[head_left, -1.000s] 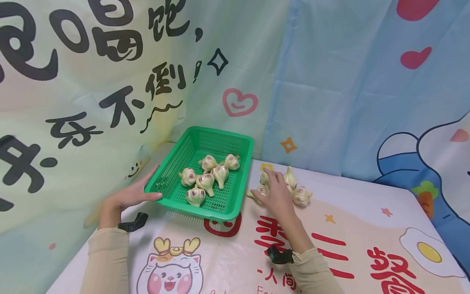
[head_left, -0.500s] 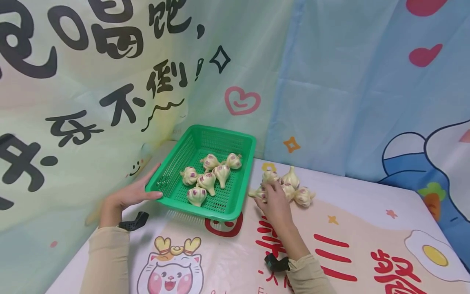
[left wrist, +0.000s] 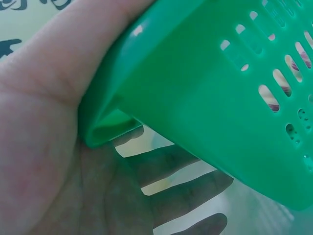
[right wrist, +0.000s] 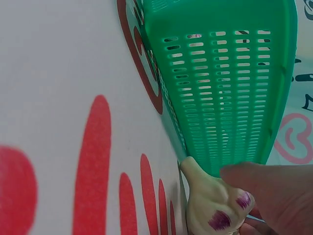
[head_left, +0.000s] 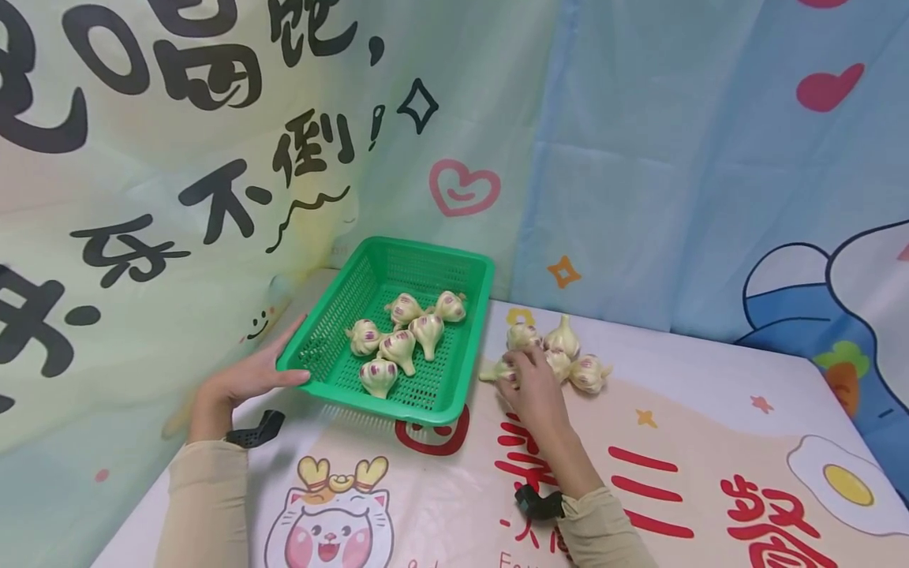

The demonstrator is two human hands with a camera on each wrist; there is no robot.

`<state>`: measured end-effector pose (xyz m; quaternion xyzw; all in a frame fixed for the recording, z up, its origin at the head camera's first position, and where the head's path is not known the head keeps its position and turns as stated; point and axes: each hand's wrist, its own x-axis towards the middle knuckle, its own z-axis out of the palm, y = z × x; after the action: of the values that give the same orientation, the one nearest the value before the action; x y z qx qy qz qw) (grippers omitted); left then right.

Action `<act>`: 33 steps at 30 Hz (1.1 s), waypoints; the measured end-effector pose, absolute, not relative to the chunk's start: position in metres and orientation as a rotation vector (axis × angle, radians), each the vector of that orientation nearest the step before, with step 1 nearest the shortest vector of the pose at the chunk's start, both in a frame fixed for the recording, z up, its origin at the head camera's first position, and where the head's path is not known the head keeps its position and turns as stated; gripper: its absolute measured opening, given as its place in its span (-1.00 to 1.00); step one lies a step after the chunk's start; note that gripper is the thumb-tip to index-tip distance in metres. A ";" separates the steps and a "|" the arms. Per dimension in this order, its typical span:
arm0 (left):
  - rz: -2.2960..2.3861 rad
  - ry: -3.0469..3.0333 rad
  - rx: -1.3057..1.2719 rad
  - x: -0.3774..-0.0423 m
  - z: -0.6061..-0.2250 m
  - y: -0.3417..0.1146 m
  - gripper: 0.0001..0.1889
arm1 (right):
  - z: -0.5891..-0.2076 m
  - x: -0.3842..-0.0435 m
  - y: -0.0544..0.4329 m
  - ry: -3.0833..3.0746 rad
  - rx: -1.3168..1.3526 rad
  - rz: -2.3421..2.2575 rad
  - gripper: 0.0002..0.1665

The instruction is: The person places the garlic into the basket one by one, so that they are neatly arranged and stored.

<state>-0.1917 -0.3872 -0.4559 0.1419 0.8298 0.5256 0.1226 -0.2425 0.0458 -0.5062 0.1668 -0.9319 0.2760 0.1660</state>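
My left hand [head_left: 245,380] grips the left corner of a green perforated plastic basket [head_left: 477,323]. In the left wrist view the thumb lies over the basket's rim [left wrist: 105,110] and the fingers [left wrist: 190,193] spread beneath it. Several garlic bulbs [head_left: 396,349] with purple marks lie inside. Right of the basket, my right hand [head_left: 537,394] holds the leftmost bulb of a small pile, a garlic bulb [right wrist: 210,208] whose stem points at the basket. The thumb [right wrist: 274,188] presses on that bulb; the other fingers are mostly hidden behind it.
More garlic bulbs [head_left: 588,374] sit close together just beyond and right of my right hand. A printed cloth covers the table [head_left: 454,505]. Printed curtains [head_left: 625,173] hang right behind and to the left of the basket.
My right hand has come down from above the pile and closed its fingers on the leftmost garlic bulb. The left hand and the basket have stayed in place; the head view has shifted slightly.
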 end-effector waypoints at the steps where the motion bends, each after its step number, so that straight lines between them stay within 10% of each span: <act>1: 1.531 2.425 0.419 -0.192 -0.456 -0.387 0.07 | -0.506 -0.242 0.046 -2.642 0.490 0.789 -0.57; 18: 1.509 2.437 0.389 -0.191 -0.454 -0.390 0.06 | -0.514 -0.245 0.043 -2.732 0.518 0.853 -0.14; 33: 1.472 2.454 0.397 -0.191 -0.456 -0.389 0.04 | -0.528 -0.245 0.040 -2.677 0.440 0.924 -0.24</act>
<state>-0.1914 -0.3890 -0.4563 0.1363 0.8426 0.5055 0.1258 -0.2454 0.0401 -0.5282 0.1520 -0.9252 0.3192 0.1374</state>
